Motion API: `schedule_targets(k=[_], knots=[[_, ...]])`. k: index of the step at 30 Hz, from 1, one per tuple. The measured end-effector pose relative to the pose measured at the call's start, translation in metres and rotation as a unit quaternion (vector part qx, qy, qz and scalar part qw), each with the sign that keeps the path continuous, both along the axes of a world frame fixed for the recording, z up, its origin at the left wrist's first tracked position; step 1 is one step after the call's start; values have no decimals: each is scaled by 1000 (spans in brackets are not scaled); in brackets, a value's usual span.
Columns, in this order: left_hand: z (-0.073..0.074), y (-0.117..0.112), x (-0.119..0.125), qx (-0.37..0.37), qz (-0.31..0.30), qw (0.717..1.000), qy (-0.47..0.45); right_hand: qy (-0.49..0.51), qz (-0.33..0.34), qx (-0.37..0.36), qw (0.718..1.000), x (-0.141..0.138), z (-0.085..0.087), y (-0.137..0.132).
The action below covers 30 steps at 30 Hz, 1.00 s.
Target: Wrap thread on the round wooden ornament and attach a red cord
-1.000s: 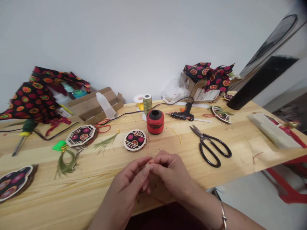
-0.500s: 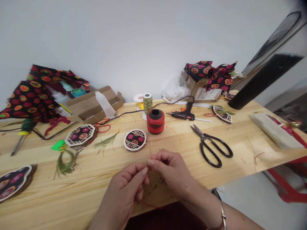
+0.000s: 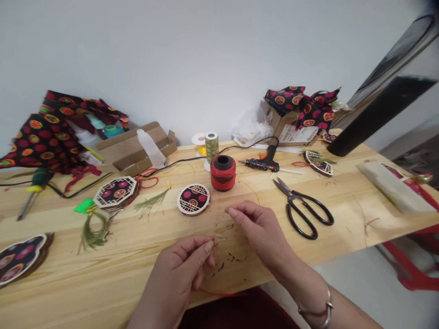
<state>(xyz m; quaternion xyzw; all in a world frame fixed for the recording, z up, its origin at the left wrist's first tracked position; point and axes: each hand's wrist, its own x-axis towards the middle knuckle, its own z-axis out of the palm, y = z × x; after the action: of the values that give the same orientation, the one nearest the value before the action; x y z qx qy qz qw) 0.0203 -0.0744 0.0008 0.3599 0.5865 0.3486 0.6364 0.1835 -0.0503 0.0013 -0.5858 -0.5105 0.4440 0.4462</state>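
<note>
My left hand (image 3: pixel 183 269) is closed in a pinch on a red cord (image 3: pixel 219 294); a bit of red shows at the fingertips and a length trails below the hand by the table's edge. To its right and farther forward, my right hand (image 3: pixel 262 228) has thumb and forefinger pressed together. What lies in that pinch is too small to make out. Just beyond both hands are a round fabric-faced ornament with a pale lattice frame (image 3: pixel 193 199) and a spool of red cord (image 3: pixel 222 173). Black-handled scissors (image 3: pixel 303 208) lie blades apart, right of my right hand.
A glue gun (image 3: pixel 264 162) and a green thread spool (image 3: pixel 211 148) stand behind. Left are an octagonal ornament (image 3: pixel 116 193), a green tassel (image 3: pixel 94 232), a screwdriver (image 3: pixel 32 192) and an open cardboard box (image 3: pixel 126 153). A black tube (image 3: pixel 377 119) leans at right.
My right hand has moved away from my left hand, up and to the right, still pinched. The left hand has stayed about where it was.
</note>
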Motion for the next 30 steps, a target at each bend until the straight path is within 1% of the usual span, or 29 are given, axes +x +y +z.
schedule_targets(k=[1, 2, 3, 4, 5, 6, 7, 8, 9, 10, 11, 14, 20, 22, 25, 26, 27, 28, 30], knots=[[0, 0, -1, 0, 3, 1000, -2, -80, -6, 42, 996, 8, 0, -1], [0, 0, -1, -1, 4, 1000, -5, -178, -20, 80, 981, 18, 1, -3], [0, 0, -2, 0, 5, 1000, -8, -291, -39, 109, 950, 29, 1, -5], [-1, 0, -3, 0, 6, 1000, -11, -402, -72, 124, 904, 42, 2, -8], [-2, 0, -4, 0, 7, 1000, -14, -495, -84, 127, 855, 56, 2, -10], [-3, 0, -4, 2, 8, 1000, -16, -567, -93, 118, 810, 70, 2, -13], [-4, 0, -5, 4, 9, 1000, -18, -617, -77, 98, 777, 84, 1, -16], [-5, -1, -5, 4, 12, 1000, -21, -653, -58, 70, 752, 97, -1, -19], [-6, -1, -5, 4, 13, 1000, -24, -677, -39, 46, 734, 108, -3, -21], [-6, -1, -4, 3, 14, 1000, -26, -688, -22, 20, 725, 118, -5, -23], [-6, -1, -4, 2, 16, 999, -28, -690, -13, -1, 723, 126, -8, -25], [-4, 0, -1, 2, 19, 999, -28, -677, -8, -24, 736, 138, -14, -26], [-1, 0, -1, 6, 22, 999, -32, -669, -17, -37, 742, 135, -12, -21], [-1, 0, -2, 7, 26, 999, -37, -658, -27, -46, 751, 135, -10, -20], [1, 0, -1, 4, 28, 999, -39, -628, -48, -76, 773, 136, -7, -20], [2, 0, -1, 3, 27, 999, -39, -610, -58, -81, 786, 135, -5, -20], [3, 0, 0, 4, 28, 999, -39, -580, -69, -79, 808, 135, -3, -21], [5, 0, 1, 6, 32, 999, -38, -534, -79, -72, 839, 133, 0, -22], [7, 0, 2, 10, 44, 998, -34, -387, -74, -59, 917, 127, 8, -26]])
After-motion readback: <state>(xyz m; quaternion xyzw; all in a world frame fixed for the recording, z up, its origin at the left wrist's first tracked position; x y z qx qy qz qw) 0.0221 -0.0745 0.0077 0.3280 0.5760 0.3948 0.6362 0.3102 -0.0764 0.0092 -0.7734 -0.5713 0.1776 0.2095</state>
